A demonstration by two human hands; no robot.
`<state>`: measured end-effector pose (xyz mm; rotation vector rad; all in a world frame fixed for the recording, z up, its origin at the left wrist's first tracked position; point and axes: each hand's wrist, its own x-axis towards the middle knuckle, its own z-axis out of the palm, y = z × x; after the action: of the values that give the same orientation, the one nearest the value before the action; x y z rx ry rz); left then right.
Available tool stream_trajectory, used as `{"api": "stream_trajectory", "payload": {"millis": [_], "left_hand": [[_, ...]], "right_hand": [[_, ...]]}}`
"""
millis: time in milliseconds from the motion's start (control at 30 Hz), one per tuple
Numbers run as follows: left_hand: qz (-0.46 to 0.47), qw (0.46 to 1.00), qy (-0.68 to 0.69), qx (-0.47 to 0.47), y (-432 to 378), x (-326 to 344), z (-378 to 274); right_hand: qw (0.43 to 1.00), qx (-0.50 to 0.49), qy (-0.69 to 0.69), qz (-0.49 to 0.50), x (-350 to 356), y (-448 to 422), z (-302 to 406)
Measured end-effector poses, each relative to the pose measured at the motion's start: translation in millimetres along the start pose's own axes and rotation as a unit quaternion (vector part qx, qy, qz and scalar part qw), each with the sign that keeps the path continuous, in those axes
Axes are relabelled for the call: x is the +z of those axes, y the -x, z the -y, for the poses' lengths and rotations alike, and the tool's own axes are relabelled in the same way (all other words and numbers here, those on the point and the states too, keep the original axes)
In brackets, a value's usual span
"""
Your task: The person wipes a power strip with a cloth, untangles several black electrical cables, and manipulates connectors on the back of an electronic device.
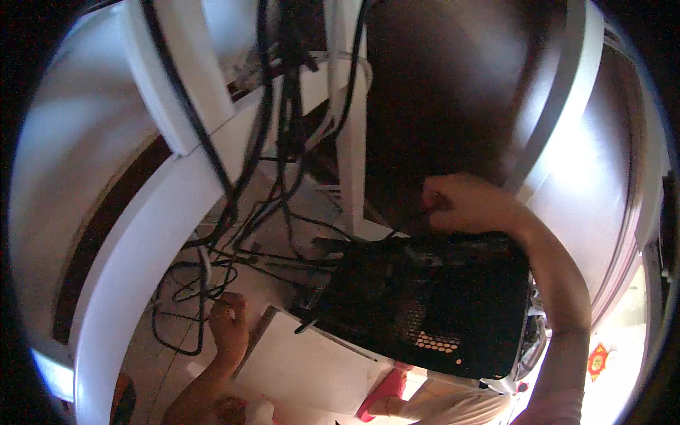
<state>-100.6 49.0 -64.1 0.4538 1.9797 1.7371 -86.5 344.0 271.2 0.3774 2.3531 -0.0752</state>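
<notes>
A black computer tower (478,303) with a honeycomb vent stands tilted before me, its ported side towards the view. Several black cables (289,212) run from its left end to a tangle on the floor. Beyond the case's far edge, my right hand (470,204) is curled, thumb near the fingers; shadow hides whether it pinches anything. My left hand (229,316) is low on the left, fingers bent, beside a looped black cable (178,348). Whether it grips that cable is unclear.
A white desk frame (119,255) curves along the left, with another white leg (350,159) behind the cables. Thick cables (183,90) hang from above. Below the tower lies a white panel (308,366). A foot in a red slipper (385,390) is near the bottom.
</notes>
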Motion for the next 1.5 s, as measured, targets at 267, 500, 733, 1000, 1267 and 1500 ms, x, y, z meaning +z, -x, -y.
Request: {"api": "stream_trajectory", "payload": {"millis": [267,500,733,1000,1267,1500], "left_hand": [[0.001,0.997,-0.083,0.001,7,-7,-4],[-0.012,0.969,-0.230,0.089,12,-17,-23],[-0.004,0.989,0.055,-0.139,14,-18,-32],[0.100,0.995,0.021,-0.003,44,-23,-81],[0.090,0.995,0.036,-0.020,67,-13,-72],[0.116,0.992,-0.020,0.043,80,-10,-55]], "right_hand": [[0.983,0.036,-0.088,-0.157,-12,3,27],[0.929,-0.223,-0.236,0.178,-14,13,26],[0.836,-0.028,-0.367,-0.406,-15,19,0],[0.698,0.014,-0.584,-0.415,-14,11,-12],[0.876,0.022,-0.350,-0.332,-16,14,3],[0.911,0.089,-0.230,-0.331,-14,16,2]]}}
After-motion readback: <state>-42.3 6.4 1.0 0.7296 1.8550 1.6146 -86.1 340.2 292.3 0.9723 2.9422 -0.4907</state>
